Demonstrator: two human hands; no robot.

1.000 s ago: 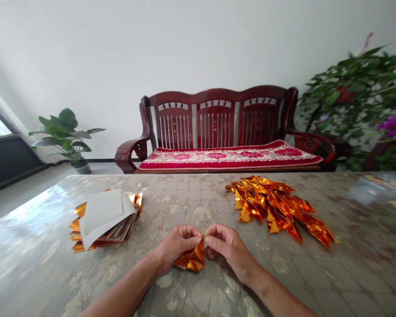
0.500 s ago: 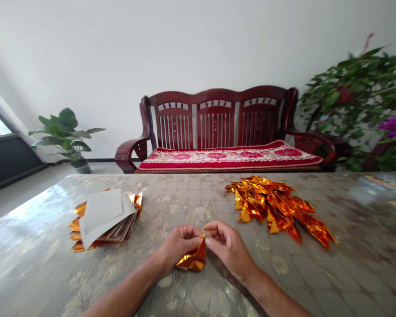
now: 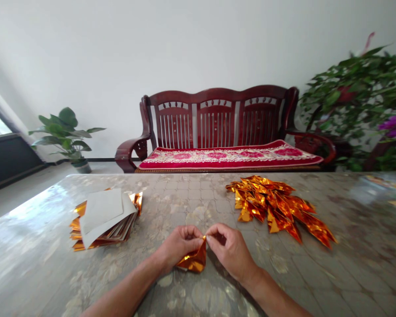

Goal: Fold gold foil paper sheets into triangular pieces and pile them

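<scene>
A partly folded sheet of shiny gold foil paper [image 3: 196,260] is held low over the near middle of the table. My left hand [image 3: 181,245] grips it between thumb and fingers, covering its left side. At its upper tip, the thumb and forefinger of my right hand [image 3: 229,251] are pinched together on the corner. To the left lies a stack of foil paper sheets [image 3: 107,215], the top ones with their pale backs up. A heap of folded gold foil pieces [image 3: 277,204], pointed in shape, spreads out on the right.
The table [image 3: 171,202] has a glossy patterned cover. Clear plastic packaging [image 3: 376,187] lies at its right side. Beyond the far edge stands a dark red wooden bench [image 3: 216,119] with a red floral cushion [image 3: 218,157]. Potted plants [image 3: 64,132] flank it.
My right thumb and forefinger have closed onto the upper tip of the foil paper, where they were apart before. My left hand keeps its grip almost unmoved.
</scene>
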